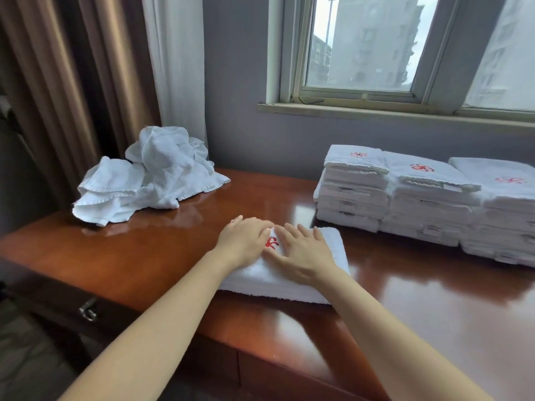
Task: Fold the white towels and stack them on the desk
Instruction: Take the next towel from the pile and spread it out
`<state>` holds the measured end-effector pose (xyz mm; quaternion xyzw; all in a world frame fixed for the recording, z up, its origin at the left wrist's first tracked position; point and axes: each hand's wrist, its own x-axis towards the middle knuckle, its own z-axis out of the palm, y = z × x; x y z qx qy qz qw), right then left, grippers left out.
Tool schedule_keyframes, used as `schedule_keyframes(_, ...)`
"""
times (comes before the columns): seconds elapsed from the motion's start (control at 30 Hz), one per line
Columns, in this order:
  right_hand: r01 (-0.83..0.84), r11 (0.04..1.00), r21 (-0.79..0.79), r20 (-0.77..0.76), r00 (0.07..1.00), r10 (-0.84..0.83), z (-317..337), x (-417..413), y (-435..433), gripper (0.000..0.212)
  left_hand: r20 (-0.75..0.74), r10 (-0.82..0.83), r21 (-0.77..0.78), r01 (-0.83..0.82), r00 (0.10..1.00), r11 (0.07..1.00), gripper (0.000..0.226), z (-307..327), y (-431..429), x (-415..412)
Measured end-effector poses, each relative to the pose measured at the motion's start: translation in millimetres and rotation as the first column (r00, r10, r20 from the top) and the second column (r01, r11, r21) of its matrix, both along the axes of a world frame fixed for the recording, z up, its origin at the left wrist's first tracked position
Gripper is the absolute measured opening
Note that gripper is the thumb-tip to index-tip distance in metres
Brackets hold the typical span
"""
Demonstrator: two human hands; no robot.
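At the far left, a brown curtain (72, 96) hangs behind a loose heap of unfolded white towels (150, 175) lying on the far left part of the bench (130, 250). Below the near left edge of the bench a metal drawer handle (88, 311) shows. The drawer is the only container in view, and it is closed, so what it holds cannot be seen.

In the middle, near the front edge, lies a folded towel (260, 280) with its red emblem (271, 243) facing up. The left hand (246, 241) and the right hand (304, 253) lie side by side on top of it, palms down and fingers straight, pressing flat and gripping nothing.

To the right, against the far wall under the window (362, 44), three stacks of folded towels (428, 204) stand touching one another, each with the same red emblem on top.

The step in hand looks like smoothing the finished fold. The next move probably calls for sliding the fingers under the towel, lifting it without letting the layers slip open, and setting it squarely on one of the stacks, emblem up to match. After that the heap on the left remains to be folded, so the task seems well along but not done.
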<state>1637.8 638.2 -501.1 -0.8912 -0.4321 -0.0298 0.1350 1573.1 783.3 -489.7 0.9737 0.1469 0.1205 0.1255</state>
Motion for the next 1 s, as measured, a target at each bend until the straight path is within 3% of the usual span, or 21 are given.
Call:
schedule_keyframes(0.13, 0.055, 0.997, 0.054, 0.081, 0.995, -0.060, -6, 0, -4, 0.053, -0.014, 0.043, -0.074, -0.044, 0.999, 0.996, 0.047, -12, 17, 0)
schedule_keyframes(0.3, 0.149, 0.989, 0.019, 0.109, 0.983, -0.151, -14, 1, -18, 0.065, 0.017, -0.021, -0.241, 0.025, 1.000, 0.970, 0.045, -17, 31, 2)
schedule_keyframes(0.4, 0.131, 0.991, 0.038, 0.128, 0.983, -0.135, -16, 2, -25, 0.069, 0.073, -0.010, -0.416, 0.039, 0.997, 0.908, 0.044, -23, 42, -1)
schedule_keyframes(0.47, 0.101, 0.991, 0.083, 0.146, 0.983, -0.112, -16, 2, -27, 0.066, 0.086, 0.015, -0.451, 0.026, 0.996, 0.892, 0.045, -26, 44, -2)
schedule_keyframes(0.67, -0.062, 0.896, 0.440, 0.151, 0.988, -0.006, -11, 13, -41, 0.040, 0.076, 0.206, -0.337, -0.170, 0.976, 0.926, 0.047, -28, 26, -7)
schedule_keyframes(0.77, -0.095, 0.895, 0.437, 0.175, 0.984, 0.019, -9, 15, -48, 0.029, 0.042, 0.297, -0.235, -0.279, 0.954, 0.931, 0.042, -23, 11, -10)
schedule_keyframes(0.9, -0.150, 0.901, 0.408, 0.101, 0.988, 0.119, -9, -3, -51, 0.041, 0.022, 0.361, -0.167, -0.353, 0.932, 0.921, 0.041, -17, -5, -14)
schedule_keyframes(1.0, -0.241, 0.871, 0.429, 0.090, 0.970, 0.224, -14, -22, -56, 0.019, -0.057, 0.404, -0.080, -0.408, 0.913, 0.909, 0.048, -12, -22, -17)
